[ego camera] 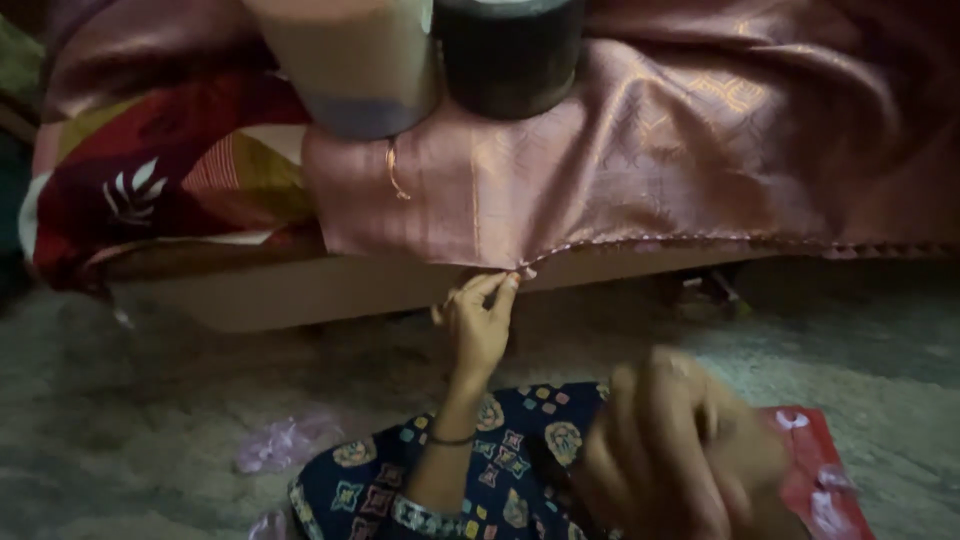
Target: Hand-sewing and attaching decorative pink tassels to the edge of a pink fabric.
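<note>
My left hand [478, 322] reaches up, fingers pinched together on the beaded lower hem of the shiny pink silk cloth [640, 170], which runs sideways along the bed [300, 290] edge overhead. My right hand [670, 450] blurs nearer me; its grip I cannot tell.

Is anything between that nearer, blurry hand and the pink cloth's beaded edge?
Nothing visible blocks it. The right hand is low and close to the camera; open floor lies between it and the pink cloth, whose hem the left hand pinches.

Dim warm light, grainy, near hand [680, 450] blurred, dark corners
</note>
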